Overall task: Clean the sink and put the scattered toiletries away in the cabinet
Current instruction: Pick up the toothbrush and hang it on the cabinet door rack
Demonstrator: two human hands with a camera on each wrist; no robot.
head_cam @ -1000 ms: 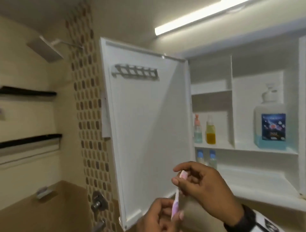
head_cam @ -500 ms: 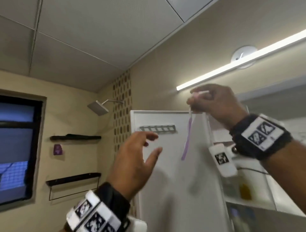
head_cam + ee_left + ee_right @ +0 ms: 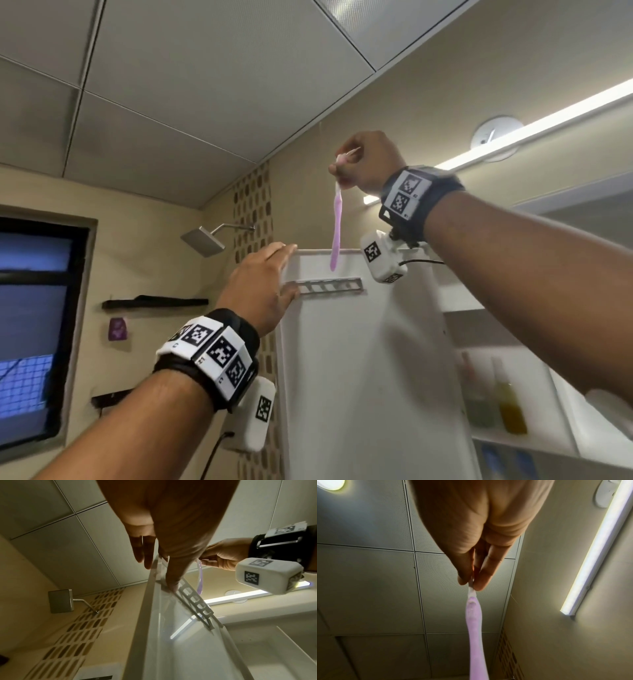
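Note:
A pink toothbrush [image 3: 337,226] hangs handle-down, pinched near its head by my right hand [image 3: 346,171] above the open white cabinet door [image 3: 359,359]. Its lower tip hovers just over the metal slotted rack [image 3: 329,285] fixed on the door's inner face. My left hand [image 3: 274,270] holds the door's top left corner with straight fingers; the thumb [image 3: 172,584] presses beside the rack [image 3: 195,600] while the fingers [image 3: 142,553] lie behind the door edge. In the right wrist view, fingertips [image 3: 481,580] pinch the toothbrush [image 3: 475,628] neck.
The cabinet's shelves [image 3: 520,442] at the right hold a yellow bottle [image 3: 510,407] and a paler bottle [image 3: 478,401]. A shower head [image 3: 203,241] juts from the tiled wall at the left. A strip light [image 3: 534,130] runs above the cabinet. Dark wall shelves [image 3: 154,303] lie further left.
Both hands rose from low in front of the door. My right hand lifted the toothbrush above the door's top, and my left hand let go of the brush and reached the door's top corner.

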